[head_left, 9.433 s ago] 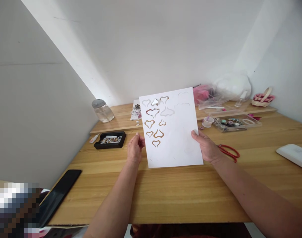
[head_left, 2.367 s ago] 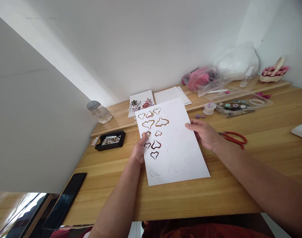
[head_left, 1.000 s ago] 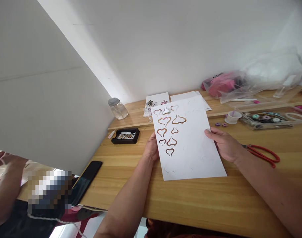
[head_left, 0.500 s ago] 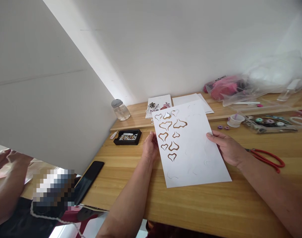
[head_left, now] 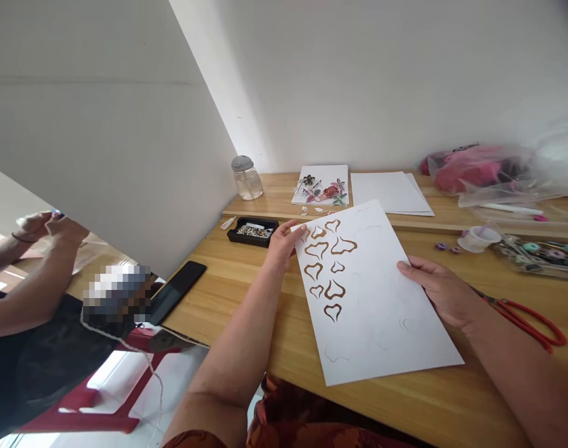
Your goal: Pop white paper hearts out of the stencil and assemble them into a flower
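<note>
A sheet of white paper (head_left: 381, 311) with brown heart-like and wavy outlines on its left half, and faint pencil lines elsewhere, is held tilted above the wooden table. My left hand (head_left: 284, 244) pinches its upper left edge, thumb on the front and fingers partly hidden behind. At the right edge my right hand (head_left: 435, 283) grips it the same way, thumb on top. Red-handled scissors (head_left: 530, 320) lie on the table beside my right wrist, their blades partly covered by it.
A black tray of beads (head_left: 253, 231), a phone (head_left: 178, 291) and a lidded jar (head_left: 247, 179) are on the left. Along the back lie a sheet with flower ornaments (head_left: 323, 185), blank papers (head_left: 389, 193) and a plastic bag (head_left: 489, 174). A co-worker's hands (head_left: 55, 227) show far left.
My left hand has shifted up the paper's left edge, its thumb now over the front corner area. The camera view has turned, and the paper appears slightly lower and closer.
</note>
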